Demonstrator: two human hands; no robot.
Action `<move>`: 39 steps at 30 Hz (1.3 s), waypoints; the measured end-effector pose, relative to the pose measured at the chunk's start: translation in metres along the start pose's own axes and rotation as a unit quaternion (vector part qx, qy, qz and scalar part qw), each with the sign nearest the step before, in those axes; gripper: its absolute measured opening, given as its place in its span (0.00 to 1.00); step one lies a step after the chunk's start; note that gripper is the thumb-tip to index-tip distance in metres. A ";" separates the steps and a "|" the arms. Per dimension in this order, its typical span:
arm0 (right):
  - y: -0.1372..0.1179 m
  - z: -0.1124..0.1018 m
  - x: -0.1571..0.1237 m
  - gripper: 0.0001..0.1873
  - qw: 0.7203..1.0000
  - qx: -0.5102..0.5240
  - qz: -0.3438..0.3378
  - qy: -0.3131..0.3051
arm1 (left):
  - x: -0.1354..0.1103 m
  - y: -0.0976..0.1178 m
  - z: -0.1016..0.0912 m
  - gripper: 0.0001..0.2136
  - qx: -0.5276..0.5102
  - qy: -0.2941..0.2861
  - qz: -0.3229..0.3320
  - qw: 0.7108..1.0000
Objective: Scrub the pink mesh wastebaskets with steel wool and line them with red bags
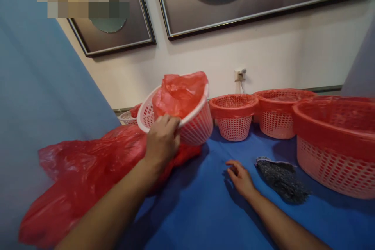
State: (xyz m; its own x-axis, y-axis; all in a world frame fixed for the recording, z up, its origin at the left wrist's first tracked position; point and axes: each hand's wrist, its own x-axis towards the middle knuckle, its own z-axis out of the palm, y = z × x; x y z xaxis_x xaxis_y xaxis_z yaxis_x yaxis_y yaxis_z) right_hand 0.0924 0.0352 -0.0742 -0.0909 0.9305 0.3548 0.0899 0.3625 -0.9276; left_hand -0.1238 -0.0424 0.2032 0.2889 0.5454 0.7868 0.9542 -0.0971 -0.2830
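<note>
My left hand (163, 138) grips the near rim of a white plastic basket (197, 128), which is lifted and tilted. A red plastic bag (181, 93) sits bunched inside it, partly up over the far rim. Beneath and left of that basket spreads a heap of loose red plastic bags (88, 179). My right hand (240, 177) hovers low over the blue cloth (205, 211), its fingers slightly curled and apart, with nothing in it. To its right lies a dark grey knitted glove (281, 181).
Along the right stand a small basket (234, 127), a middle one (277, 121) and a large one (334, 160), each with red plastic folded over its rim. Another white basket (127, 118) is partly hidden at back left. A wall socket (240, 75) holds a plug.
</note>
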 end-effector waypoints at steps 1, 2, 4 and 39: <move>-0.013 -0.008 0.000 0.17 0.997 -0.004 -0.048 0.054 | -0.013 0.012 -0.009 0.06 -0.025 -0.001 0.023 0.999; -0.028 -0.016 -0.001 0.19 0.988 -0.009 -0.106 0.115 | -0.025 0.025 -0.016 0.07 -0.055 -0.010 0.050 0.997; -0.057 -0.034 -0.005 0.24 0.946 -0.027 -0.229 0.229 | -0.046 0.048 -0.024 0.09 -0.116 -0.036 0.094 0.988; -0.122 -0.073 -0.033 0.21 0.820 -0.209 -0.479 0.232 | 0.056 0.104 0.026 0.09 -0.108 -0.401 0.421 0.806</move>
State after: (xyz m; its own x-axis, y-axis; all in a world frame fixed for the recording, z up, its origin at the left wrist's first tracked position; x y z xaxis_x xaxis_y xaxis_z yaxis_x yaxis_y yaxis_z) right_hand 0.1568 -0.0355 0.0361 0.0610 0.0925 0.9938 0.5386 0.8352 -0.1108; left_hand -0.0103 -0.0004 0.2034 0.7809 0.5648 -0.2669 0.4619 -0.8097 -0.3619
